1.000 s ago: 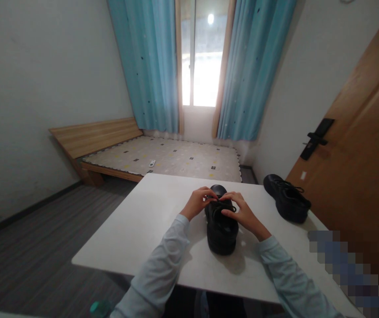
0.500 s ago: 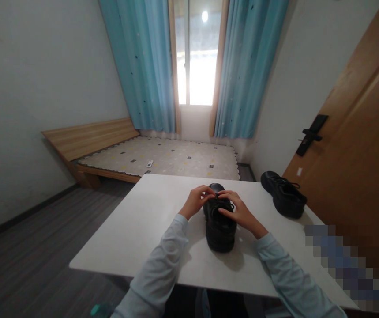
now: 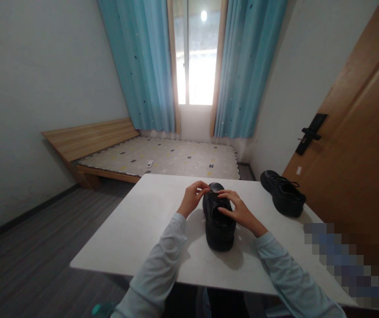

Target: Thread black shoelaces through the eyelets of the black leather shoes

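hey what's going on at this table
A person in pale blue-grey sleeves is handling the laces of a black lace-up shoe. It stands upright on a white table, heel toward the person. The left hand pinches at the laces; the right hand rests over the shoe's opening, thumb and fingers apart. A second black lace-up shoe stands untouched by the table's right edge.

One shoe [image 3: 220, 236] stands on the table [image 3: 126, 229], toe away from the person; the left hand [image 3: 192, 198] is at its front left, the right hand [image 3: 238, 210] over its right side; a second shoe [image 3: 290, 203] stands at the table's far right, beside the door [image 3: 351, 154]; behind the table is the bed [image 3: 172, 152] (headboard [image 3: 90, 138] leftward); beyond it, curtains [image 3: 149, 66] flank the window [image 3: 202, 62].
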The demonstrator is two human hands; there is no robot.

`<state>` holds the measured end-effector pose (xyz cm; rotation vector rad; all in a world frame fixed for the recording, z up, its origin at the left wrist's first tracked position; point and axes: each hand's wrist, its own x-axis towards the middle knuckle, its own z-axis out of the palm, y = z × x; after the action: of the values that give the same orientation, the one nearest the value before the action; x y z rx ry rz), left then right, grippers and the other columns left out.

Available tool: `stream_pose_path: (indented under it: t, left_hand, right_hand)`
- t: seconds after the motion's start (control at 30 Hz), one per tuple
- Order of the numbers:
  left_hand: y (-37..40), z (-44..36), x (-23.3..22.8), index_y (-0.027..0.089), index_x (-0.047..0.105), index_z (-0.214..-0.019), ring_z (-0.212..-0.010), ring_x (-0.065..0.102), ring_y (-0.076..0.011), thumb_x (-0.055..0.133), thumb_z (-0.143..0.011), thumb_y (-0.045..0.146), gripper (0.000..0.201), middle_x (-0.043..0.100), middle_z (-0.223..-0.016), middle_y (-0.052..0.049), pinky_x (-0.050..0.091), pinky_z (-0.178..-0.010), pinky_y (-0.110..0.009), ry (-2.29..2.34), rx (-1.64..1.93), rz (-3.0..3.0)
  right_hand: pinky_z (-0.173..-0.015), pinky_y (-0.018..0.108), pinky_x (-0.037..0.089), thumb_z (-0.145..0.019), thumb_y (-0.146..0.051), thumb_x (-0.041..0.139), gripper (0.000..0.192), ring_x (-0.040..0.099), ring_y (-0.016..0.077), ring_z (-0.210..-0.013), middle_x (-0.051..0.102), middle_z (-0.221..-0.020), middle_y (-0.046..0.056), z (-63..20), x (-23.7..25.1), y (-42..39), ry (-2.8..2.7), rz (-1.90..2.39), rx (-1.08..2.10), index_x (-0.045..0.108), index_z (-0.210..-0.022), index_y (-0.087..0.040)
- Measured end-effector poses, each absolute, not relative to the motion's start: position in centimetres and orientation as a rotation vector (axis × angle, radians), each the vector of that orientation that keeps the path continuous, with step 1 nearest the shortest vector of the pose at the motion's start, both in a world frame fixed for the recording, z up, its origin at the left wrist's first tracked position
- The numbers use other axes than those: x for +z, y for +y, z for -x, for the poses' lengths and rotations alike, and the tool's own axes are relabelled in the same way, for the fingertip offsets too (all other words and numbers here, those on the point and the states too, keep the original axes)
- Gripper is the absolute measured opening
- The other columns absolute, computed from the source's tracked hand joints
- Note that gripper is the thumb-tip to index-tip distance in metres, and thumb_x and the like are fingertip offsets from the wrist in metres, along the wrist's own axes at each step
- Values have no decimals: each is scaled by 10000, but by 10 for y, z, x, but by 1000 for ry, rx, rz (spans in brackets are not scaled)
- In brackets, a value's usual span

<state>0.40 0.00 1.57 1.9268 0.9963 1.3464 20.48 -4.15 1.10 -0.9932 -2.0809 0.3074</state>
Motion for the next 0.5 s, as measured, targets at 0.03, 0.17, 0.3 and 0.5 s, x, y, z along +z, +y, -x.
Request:
stream_pose_path:
  t: [0.03, 0.17, 0.3, 0.5]
  left_hand:
    - [0, -4, 16, 154, 630, -794, -785, 612, -132, 582, -814, 300, 155, 665, -825, -31, 506, -698, -242, 1004, 1351, -1924]
    - [1, -4, 14, 158, 620, -796, -784, 613, -132, 577, -812, 294, 143, 666, -822, -26, 500, -695, -240, 1016, 1350, -1916]
    - [4, -3, 11, 155, 603, -791, -761, 611, -127, 573, -809, 282, 131, 655, -802, -24, 494, -672, -231, 998, 1397, -1853]
    - [7, -3, 8, 159, 574, -800, -731, 598, -119, 556, -816, 288, 132, 628, -775, -19, 486, -636, -217, 968, 1444, -1794]
  right_hand:
    - [-968, 465, 399, -776, -333, 651, 298, 515, 244, -1128, 600, -1170, 103, -205, 11, -41, -2082, 993, 308, 598, -1039, -203]
    - [-973, 457, 402, -773, -327, 657, 302, 514, 241, -1132, 601, -1173, 102, -205, 10, -41, -2087, 999, 295, 600, -1041, -199]
    - [-978, 460, 399, -770, -312, 663, 301, 511, 242, -1134, 598, -1176, 105, -205, 10, -42, -2090, 1000, 303, 597, -1038, -195]
    - [-985, 471, 385, -772, -309, 659, 297, 503, 249, -1136, 593, -1178, 105, -205, 10, -41, -2078, 995, 344, 595, -1042, -200]
